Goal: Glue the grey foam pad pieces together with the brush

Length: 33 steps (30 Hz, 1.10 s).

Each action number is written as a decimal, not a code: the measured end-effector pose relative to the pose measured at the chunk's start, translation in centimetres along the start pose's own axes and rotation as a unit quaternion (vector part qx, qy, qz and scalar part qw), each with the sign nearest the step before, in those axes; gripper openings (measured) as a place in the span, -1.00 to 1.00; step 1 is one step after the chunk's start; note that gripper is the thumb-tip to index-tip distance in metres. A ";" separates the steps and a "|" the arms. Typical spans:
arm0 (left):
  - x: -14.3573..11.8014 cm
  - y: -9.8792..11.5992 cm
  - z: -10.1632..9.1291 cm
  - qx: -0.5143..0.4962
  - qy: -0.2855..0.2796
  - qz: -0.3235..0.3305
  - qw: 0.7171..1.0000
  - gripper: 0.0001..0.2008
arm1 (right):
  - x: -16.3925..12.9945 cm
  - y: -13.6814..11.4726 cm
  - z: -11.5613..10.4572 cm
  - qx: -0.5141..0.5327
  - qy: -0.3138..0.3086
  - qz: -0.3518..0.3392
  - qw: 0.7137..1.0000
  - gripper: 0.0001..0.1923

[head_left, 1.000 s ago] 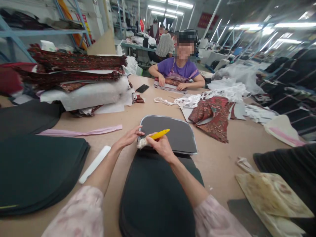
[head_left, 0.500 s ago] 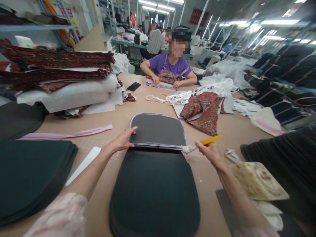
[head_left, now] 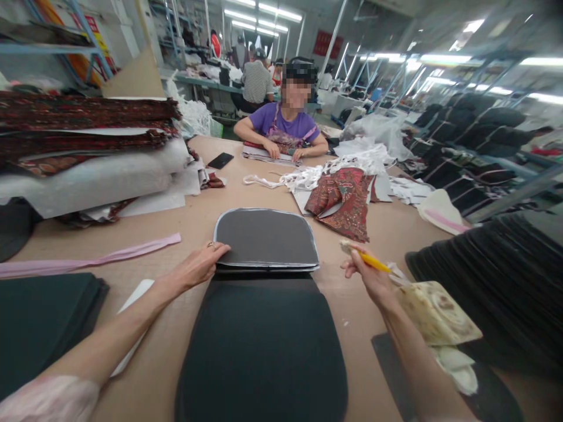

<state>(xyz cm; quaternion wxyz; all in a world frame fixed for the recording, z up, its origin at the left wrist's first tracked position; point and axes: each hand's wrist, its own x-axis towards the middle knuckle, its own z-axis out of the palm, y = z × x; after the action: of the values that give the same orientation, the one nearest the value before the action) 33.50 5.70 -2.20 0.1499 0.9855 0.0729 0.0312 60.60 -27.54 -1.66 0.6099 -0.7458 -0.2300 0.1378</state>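
A grey panel (head_left: 265, 237) with a pale rim lies flat on the brown table (head_left: 197, 220), and a larger dark fabric panel (head_left: 261, 346) lies just in front of it. My left hand (head_left: 197, 266) rests with its fingertips on the grey panel's near left corner. Off the panel's right side, my right hand (head_left: 367, 275) is raised above the table and grips a brush with a yellow handle (head_left: 373, 262), bristles pointing up and left.
A glue-stained board (head_left: 435, 310) lies right of my right hand, beside a tall dark stack (head_left: 497, 281). Folded patterned cloth (head_left: 83, 126) is piled far left, a pink strip (head_left: 88, 261) nearer. A person in purple (head_left: 284, 126) works opposite, near red patterned cloth (head_left: 341, 202).
My right hand swept the brush from the grey panel's near left edge across to its right, then lifted it clear. My left hand stayed at the panel's corner.
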 end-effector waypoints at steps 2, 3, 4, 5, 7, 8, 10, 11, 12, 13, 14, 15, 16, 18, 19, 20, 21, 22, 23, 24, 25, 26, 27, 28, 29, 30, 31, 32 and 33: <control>0.4 -0.5 0.3 -0.019 0.029 -0.001 0.999 -0.49 | -0.3 1.1 0.0 -0.030 -0.014 -0.019 0.999 -0.47; 0.8 -0.8 0.3 -0.038 0.045 -0.007 0.998 -0.54 | -0.5 1.7 0.0 -0.060 -0.015 -0.034 0.998 -0.49; 1.2 -1.0 0.2 -0.063 0.061 -0.014 0.996 -0.61 | -0.5 2.3 0.0 -0.095 -0.014 -0.050 0.994 -0.51; 1.8 -1.2 -0.2 -0.090 0.078 -0.023 0.993 -0.71 | -0.6 2.8 0.0 -0.133 -0.009 -0.064 0.989 -0.52; 2.9 -1.0 -1.7 -0.149 0.126 -0.036 0.980 -0.87 | -0.5 3.5 0.3 -0.197 0.006 -0.086 0.976 -0.52; 3.4 -0.5 -2.9 -0.177 0.158 -0.035 0.971 -0.92 | -0.4 3.5 0.5 -0.220 0.012 -0.092 0.971 -0.50; 4.0 1.1 -5.8 -0.222 0.224 -0.019 0.949 -0.95 | -0.1 3.1 1.2 -0.241 0.019 -0.094 0.966 -0.43; 4.2 2.1 -7.4 -0.239 0.249 -0.006 0.939 -0.95 | 0.0 2.7 1.5 -0.240 0.020 -0.094 0.966 -0.39; 4.1 3.2 -9.0 -0.255 0.262 0.008 0.930 -0.93 | 0.1 2.1 1.9 -0.229 0.022 -0.094 0.969 -0.36; 3.9 4.3 -10.5 -0.277 0.269 0.021 0.922 -0.92 | 0.2 1.4 2.3 -0.205 0.026 -0.098 0.974 -0.33; 3.6 5.5 -11.9 -0.306 0.267 0.031 0.913 -0.91 | 0.3 0.7 2.6 -0.169 0.029 -0.104 0.980 -0.31; 3.2 6.5 -13.2 -0.340 0.260 0.035 0.903 -0.90 | 0.4 -0.1 2.9 -0.127 0.027 -0.109 0.986 -0.31; 2.7 7.5 -14.2 -0.374 0.252 0.037 0.892 -0.88 | 0.4 -0.8 3.1 -0.081 0.024 -0.111 0.990 -0.30; 1.7 9.1 -15.6 -0.427 0.237 0.035 0.872 -0.86 | 0.1 -2.1 3.4 0.005 0.008 -0.101 0.995 -0.31; 1.3 9.7 -16.0 -0.442 0.232 0.031 0.866 -0.85 | -0.2 -2.6 3.4 0.045 -0.003 -0.090 0.995 -0.31; 0.9 10.3 -16.1 -0.450 0.230 0.026 0.863 -0.84 | -0.6 -3.0 3.3 0.080 -0.015 -0.077 0.994 -0.33; 0.5 10.7 -16.1 -0.452 0.228 0.018 0.862 -0.82 | -1.1 -3.4 3.1 0.113 -0.027 -0.064 0.991 -0.35; 0.2 11.1 -15.9 -0.455 0.227 0.007 0.861 -0.80 | -1.7 -3.6 2.8 0.141 -0.038 -0.055 0.988 -0.38; -0.1 11.4 -15.6 -0.460 0.225 -0.005 0.859 -0.76 | -2.4 -3.8 2.5 0.162 -0.045 -0.049 0.985 -0.41; -0.3 11.8 -15.2 -0.471 0.224 -0.016 0.853 -0.71 | -3.1 -3.9 2.0 0.174 -0.047 -0.047 0.982 -0.45; -0.5 12.1 -14.8 -0.487 0.222 -0.020 0.844 -0.66 | -3.7 -3.9 1.6 0.179 -0.041 -0.050 0.982 -0.50; -0.8 12.4 -14.4 -0.508 0.219 -0.020 0.833 -0.62 | -4.2 -3.8 1.1 0.178 -0.030 -0.058 0.982 -0.53; -1.0 12.7 -14.0 -0.529 0.214 -0.015 0.821 -0.60 | -4.6 -3.8 0.7 0.175 -0.019 -0.067 0.982 -0.56; -1.3 13.0 -13.6 -0.549 0.209 -0.008 0.809 -0.58 | -4.8 -3.7 0.3 0.172 -0.007 -0.077 0.982 -0.56; -1.7 13.4 -13.4 -0.565 0.201 -0.002 0.800 -0.58 | -5.0 -3.6 0.0 0.170 0.003 -0.084 0.982 -0.56; -2.0 13.9 -13.2 -0.577 0.193 0.000 0.794 -0.59 | -5.2 -3.5 -0.2 0.172 0.009 -0.087 0.981 -0.55; -2.4 14.4 -13.2 -0.585 0.183 -0.001 0.790 -0.60 | -5.3 -3.5 -0.2 0.178 0.006 -0.083 0.980 -0.55; -2.8 15.0 -13.1 -0.590 0.174 -0.005 0.788 -0.60 | -5.4 -3.5 -0.2 0.187 -0.005 -0.074 0.980 -0.55; -3.2 15.6 -13.2 -0.593 0.165 -0.009 0.788 -0.60 | -5.5 -3.6 -0.1 0.197 -0.022 -0.062 0.978 -0.55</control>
<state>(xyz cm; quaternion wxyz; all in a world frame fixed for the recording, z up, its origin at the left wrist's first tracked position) 31.32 -5.67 14.93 0.6910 0.6817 0.0723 0.2293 55.30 -29.85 1.43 0.7472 -0.5919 -0.2569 0.1589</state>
